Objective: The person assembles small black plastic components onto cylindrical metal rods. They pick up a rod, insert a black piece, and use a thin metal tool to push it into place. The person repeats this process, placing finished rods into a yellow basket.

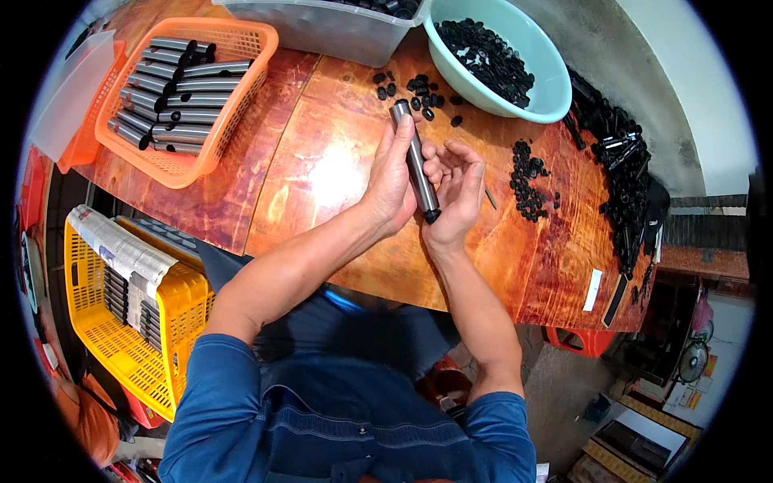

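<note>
My left hand (392, 177) is wrapped round a grey metal tube (417, 161), its thumb lying along the upper part. The tube slants over the table, its upper end leaning left. A black cap (432, 216) sits at its lower end. On the tube's right side is my right hand (456, 189), palm turned up and fingers curled in; whatever they hold, if anything, is hidden. The base of this hand lies close to the capped end. Small black plastic pieces (427, 95) are scattered just beyond the tube, and more black pieces (527, 183) lie to the right.
An orange basket (185, 173) of similar tubes stands at the left. Behind are a clear plastic bin (338, 36) and a pale green basin (519, 109) of black parts. Long black parts (624, 165) are heaped at the right edge. A yellow crate (121, 354) stands lower left.
</note>
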### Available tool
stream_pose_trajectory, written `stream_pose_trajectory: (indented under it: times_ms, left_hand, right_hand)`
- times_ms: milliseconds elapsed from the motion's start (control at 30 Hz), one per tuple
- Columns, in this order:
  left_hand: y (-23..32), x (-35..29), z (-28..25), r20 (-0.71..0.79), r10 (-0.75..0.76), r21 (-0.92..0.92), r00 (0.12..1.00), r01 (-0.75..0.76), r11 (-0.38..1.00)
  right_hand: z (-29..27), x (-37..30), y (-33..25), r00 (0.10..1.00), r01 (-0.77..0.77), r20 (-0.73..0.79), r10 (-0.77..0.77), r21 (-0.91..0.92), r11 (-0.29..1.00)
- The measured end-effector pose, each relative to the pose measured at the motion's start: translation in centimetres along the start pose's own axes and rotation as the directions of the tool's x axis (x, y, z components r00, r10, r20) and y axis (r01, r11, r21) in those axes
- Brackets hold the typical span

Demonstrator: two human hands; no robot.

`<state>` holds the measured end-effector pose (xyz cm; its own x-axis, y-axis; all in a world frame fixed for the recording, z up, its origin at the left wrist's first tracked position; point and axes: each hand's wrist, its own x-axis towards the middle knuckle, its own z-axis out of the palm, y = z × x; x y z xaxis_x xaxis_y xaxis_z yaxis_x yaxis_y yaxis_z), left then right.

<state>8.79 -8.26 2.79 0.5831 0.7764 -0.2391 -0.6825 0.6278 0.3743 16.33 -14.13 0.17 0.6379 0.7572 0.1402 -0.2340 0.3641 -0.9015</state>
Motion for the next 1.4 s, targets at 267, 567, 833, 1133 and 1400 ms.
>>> stream_pose_trajectory:
  times_ms: [267,567,833,1133,1400]
  left_hand:
    - [-0.9,0.1,0.0,-0.059,0.042,0.012,0.997,-0.042,0.999]
    - [-1.3,-0.2,0.0,-0.087,0.013,0.007,0.996,-0.013,1.0]
    - [-1.5,-0.4,0.1,-0.066,0.022,0.001,0.998,-0.022,1.0]
    - [0.2,0.4,-0.9,0.08,-0.016,-0.05,0.997,0.02,0.999]
    - [4.0,0.5,0.3,0.395,0.316,0.343,0.863,-0.457,0.82]
  right_hand:
    - [-0.1,0.1,0.3,0.995,0.071,-0.058,-0.082,-0.166,0.983]
    - [0.0,0.0,0.1,0.997,0.049,-0.046,-0.06,-0.201,0.978]
    - [0.1,-0.3,0.0,0.997,0.054,-0.047,-0.064,-0.19,0.98]
    - [0.8,0.2,-0.2,0.999,0.028,0.03,-0.026,-0.049,0.998]
    - [-0.9,1.7,-0.8,0.987,0.126,-0.075,-0.14,-0.164,0.978]
